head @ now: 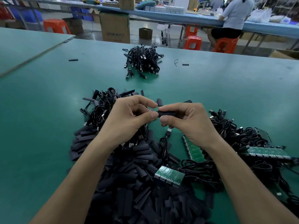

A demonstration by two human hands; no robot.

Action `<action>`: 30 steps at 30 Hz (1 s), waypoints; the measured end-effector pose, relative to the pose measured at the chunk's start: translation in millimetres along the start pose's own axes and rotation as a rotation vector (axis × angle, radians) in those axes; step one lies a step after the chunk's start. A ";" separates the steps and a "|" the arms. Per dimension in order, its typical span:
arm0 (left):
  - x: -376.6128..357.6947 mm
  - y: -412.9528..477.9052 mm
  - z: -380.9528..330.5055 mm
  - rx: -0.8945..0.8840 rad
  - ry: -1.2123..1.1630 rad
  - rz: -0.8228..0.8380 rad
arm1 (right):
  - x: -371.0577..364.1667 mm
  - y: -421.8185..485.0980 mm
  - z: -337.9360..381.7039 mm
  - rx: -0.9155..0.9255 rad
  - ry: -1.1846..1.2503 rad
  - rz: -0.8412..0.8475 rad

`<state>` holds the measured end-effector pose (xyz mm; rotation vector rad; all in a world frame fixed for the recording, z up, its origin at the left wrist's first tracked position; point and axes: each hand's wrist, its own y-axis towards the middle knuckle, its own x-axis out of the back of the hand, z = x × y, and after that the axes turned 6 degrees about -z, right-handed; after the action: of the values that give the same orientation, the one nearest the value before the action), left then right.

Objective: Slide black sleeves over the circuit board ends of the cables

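My right hand [187, 122] pinches a black sleeve [166, 113] between thumb and fingers, held level above the green table [48, 126]. My left hand [129, 120] meets it from the left, thumb and forefinger pinching the sleeve's left end; what it holds inside is hidden. A coiled black cable with a USB plug [168, 132] hangs below my right hand. Loose black sleeves [137, 183] lie heaped under my forearms. Green circuit board strips [169, 175] with cables attached lie beside the heap.
A tangle of black cables [239, 135] with green boards spreads to the right. Another cable bundle [142, 60] sits far across the table, and more cables [103, 104] lie behind my left hand. Single sleeves [73, 59] lie apart. A seated person [233, 18] works at the rear bench.
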<state>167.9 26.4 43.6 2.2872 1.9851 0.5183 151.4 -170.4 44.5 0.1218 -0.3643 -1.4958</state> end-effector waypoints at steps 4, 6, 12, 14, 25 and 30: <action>-0.3 -0.6 0.8 0.007 0.055 -0.050 | -3.3 -0.5 -2.5 0.007 -0.016 -0.044; -0.2 -0.7 1.1 0.002 0.151 -0.070 | -3.7 -0.8 -3.3 0.002 -0.017 -0.073; 3.2 -0.2 -1.0 0.034 0.245 -0.067 | -3.1 -1.9 -5.4 -0.028 0.035 -0.113; 3.4 -0.3 -1.0 0.038 0.253 -0.058 | -3.3 -1.4 -5.0 -0.022 0.042 -0.117; -1.9 -1.6 -0.2 0.050 0.178 -0.005 | -7.1 -1.9 -3.1 -0.007 0.035 -0.117; -3.3 -1.8 -3.5 0.088 0.115 -0.031 | -8.9 -2.5 -6.6 0.020 0.052 -0.366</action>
<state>164.8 23.0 45.7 2.3220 2.1332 0.5843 150.8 -162.7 36.1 0.2536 -0.3267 -1.8464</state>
